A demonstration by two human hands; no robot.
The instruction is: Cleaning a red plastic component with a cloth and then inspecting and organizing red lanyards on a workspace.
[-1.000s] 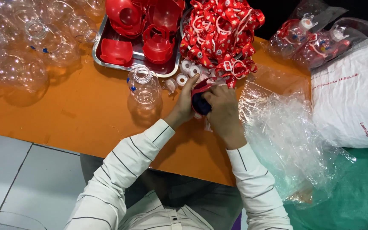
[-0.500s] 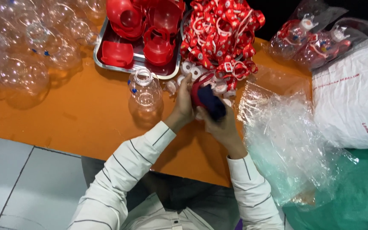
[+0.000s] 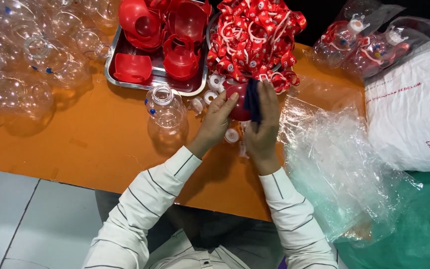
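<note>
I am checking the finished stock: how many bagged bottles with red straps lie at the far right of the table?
2. One bagged bottle lies left, the other bagged bottle right beside it, against the white sack. More may be hidden.

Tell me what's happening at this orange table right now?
A person in a striped white shirt holds a round red plastic piece in the left hand while the right hand presses a dark blue cloth against it. Just left stands an open clear plastic bottle. Behind are a metal tray of red plastic parts, a heap of red-and-white straps, and small white caps. Crumpled clear plastic bags lie to the right.
</note>
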